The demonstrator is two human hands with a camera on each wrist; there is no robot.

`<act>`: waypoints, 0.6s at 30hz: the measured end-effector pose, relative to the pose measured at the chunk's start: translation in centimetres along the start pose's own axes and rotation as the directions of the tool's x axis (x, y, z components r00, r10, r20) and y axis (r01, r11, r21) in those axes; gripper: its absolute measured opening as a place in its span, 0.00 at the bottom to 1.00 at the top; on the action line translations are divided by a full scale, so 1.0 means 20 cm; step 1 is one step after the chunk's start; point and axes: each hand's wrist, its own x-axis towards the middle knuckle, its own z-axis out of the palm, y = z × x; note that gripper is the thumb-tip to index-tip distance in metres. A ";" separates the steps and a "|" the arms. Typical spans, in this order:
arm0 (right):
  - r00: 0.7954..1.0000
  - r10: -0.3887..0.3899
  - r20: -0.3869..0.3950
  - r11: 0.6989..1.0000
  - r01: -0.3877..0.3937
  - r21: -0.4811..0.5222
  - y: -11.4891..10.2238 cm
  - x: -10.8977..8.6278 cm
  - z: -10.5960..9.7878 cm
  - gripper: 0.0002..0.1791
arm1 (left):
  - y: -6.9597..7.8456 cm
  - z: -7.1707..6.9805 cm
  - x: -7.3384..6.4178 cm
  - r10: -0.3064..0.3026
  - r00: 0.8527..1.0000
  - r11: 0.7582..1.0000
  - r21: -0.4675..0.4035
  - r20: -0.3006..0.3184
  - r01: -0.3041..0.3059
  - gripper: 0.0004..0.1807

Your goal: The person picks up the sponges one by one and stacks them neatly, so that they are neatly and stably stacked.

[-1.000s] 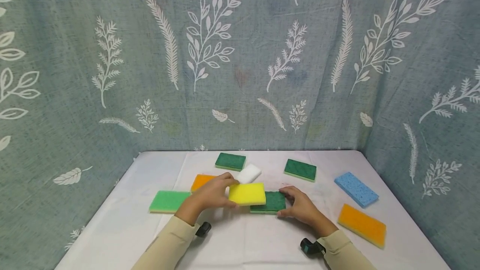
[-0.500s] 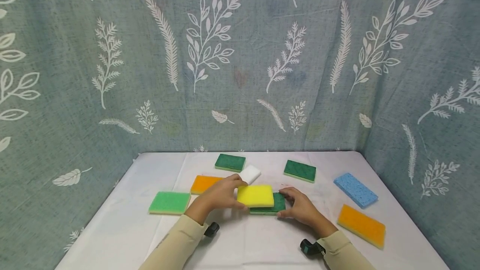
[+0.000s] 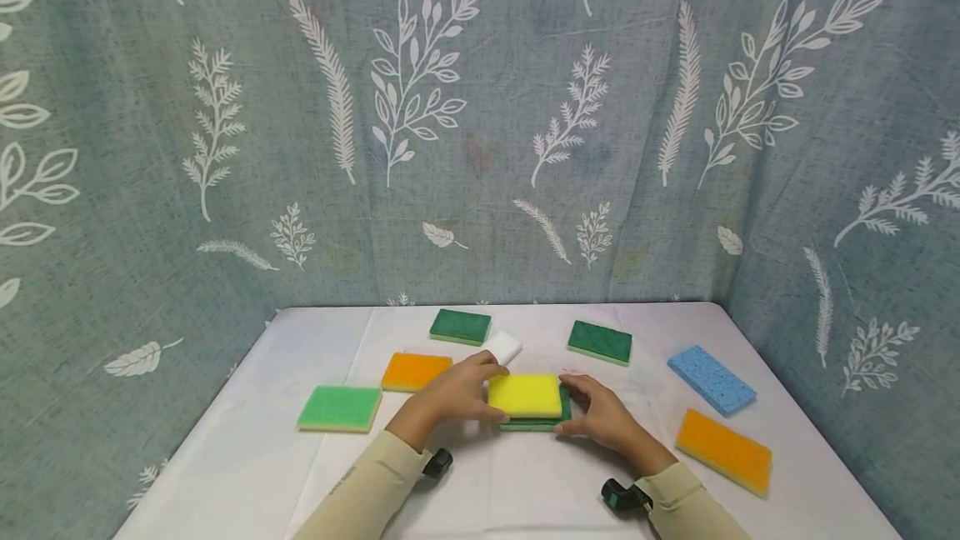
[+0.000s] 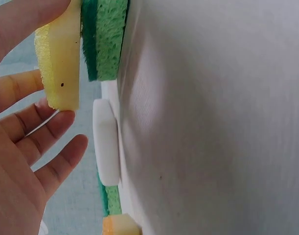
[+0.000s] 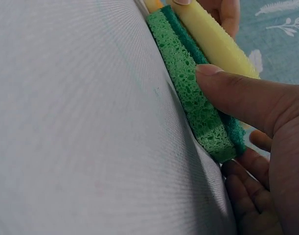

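My left hand (image 3: 453,397) pinches a yellow sponge (image 3: 525,395) between thumb and fingers at its left end. Below it lies a green sponge with a dark scouring face (image 5: 188,88), flat on the white cloth and mostly covered by the yellow one in the head view. The left wrist view shows a narrow gap between the yellow sponge's near end (image 4: 63,68) and the green sponge (image 4: 107,41). At the green sponge's right end, my right hand (image 3: 606,417) grips it, thumb on the near side and fingers on the far side.
Left of the hands lie a light green sponge (image 3: 340,408) and an orange sponge (image 3: 416,372). Behind are a white sponge block (image 3: 504,347) and two dark green sponges (image 3: 460,327). A blue sponge (image 3: 711,379) and another orange one (image 3: 723,450) lie on the right.
My left hand has carried the yellow sponge rightward until it overlaps most of the green sponge. The right hand has stayed at the green sponge's right end.
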 end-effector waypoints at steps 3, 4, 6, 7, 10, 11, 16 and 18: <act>1.000 -0.002 0.000 1.000 0.002 0.019 0.00 0.00 0.00 0.51 | 0.01 0.01 0.01 0.019 1.000 1.000 -0.001 -0.005 -0.019 0.38; 1.000 0.000 0.000 1.000 0.000 0.026 0.00 0.00 0.00 0.51 | 0.01 0.01 0.01 0.024 1.000 1.000 0.002 -0.007 -0.024 0.38; 1.000 -0.001 -0.001 0.999 0.001 0.036 0.01 0.00 0.00 0.51 | 0.01 0.02 0.01 0.031 0.999 0.999 0.005 -0.009 -0.031 0.38; 1.000 -0.001 -0.002 0.999 0.001 0.038 0.01 0.00 0.00 0.50 | 0.01 0.02 0.02 0.034 0.999 0.999 0.007 -0.011 -0.033 0.38; 1.000 0.008 -0.004 0.999 -0.008 0.044 0.01 0.00 0.00 0.50 | 0.02 0.03 0.02 0.036 0.999 0.999 0.008 -0.015 -0.036 0.38; 1.000 0.013 -0.006 0.999 -0.013 0.045 0.01 0.00 0.00 0.50 | 0.02 0.03 0.02 0.036 0.999 0.999 0.007 -0.016 -0.036 0.39; 0.998 0.058 -0.019 0.996 -0.057 0.063 0.01 0.00 0.01 0.48 | 0.04 0.03 0.03 0.034 0.999 0.999 0.007 -0.015 -0.034 0.39; 0.997 0.069 -0.026 0.995 -0.067 0.075 0.01 0.00 0.01 0.48 | 0.04 0.04 0.03 0.037 0.999 0.999 0.009 -0.014 -0.037 0.39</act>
